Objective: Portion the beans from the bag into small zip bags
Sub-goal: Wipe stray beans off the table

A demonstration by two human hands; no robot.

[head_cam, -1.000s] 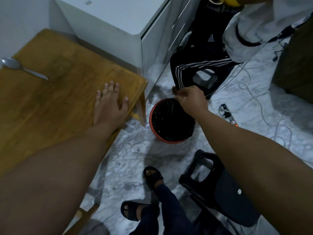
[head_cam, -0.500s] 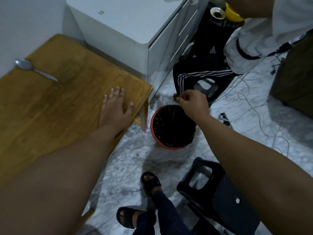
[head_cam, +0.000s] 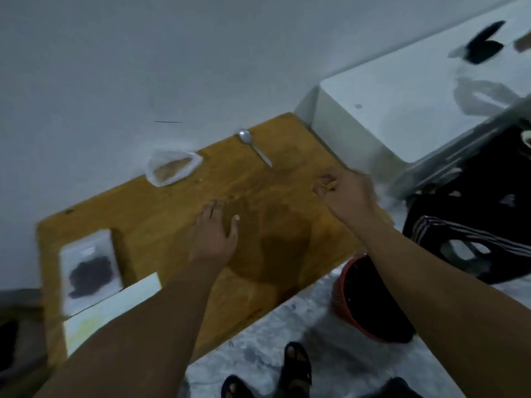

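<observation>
Well left of your left hand (head_cam: 214, 234), a small zip bag (head_cam: 86, 245) of dark beans (head_cam: 90, 272) lies on the table (head_cam: 161, 222). A clear bag (head_cam: 172, 170) of tan contents sits beyond that hand, which rests flat, fingers straight, empty. Your right hand (head_cam: 342, 193) hovers curled near the spoon (head_cam: 254, 146), and blur hides any hold. You seem between portions; next, take the spoon.

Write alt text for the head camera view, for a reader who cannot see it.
A person's left hand lies flat on a wooden table while the right hand, fingers curled, is over its right end. On the table lie a spoon, a clear bag with pale contents and a small bag with dark contents; a red bin stands beside it.
</observation>
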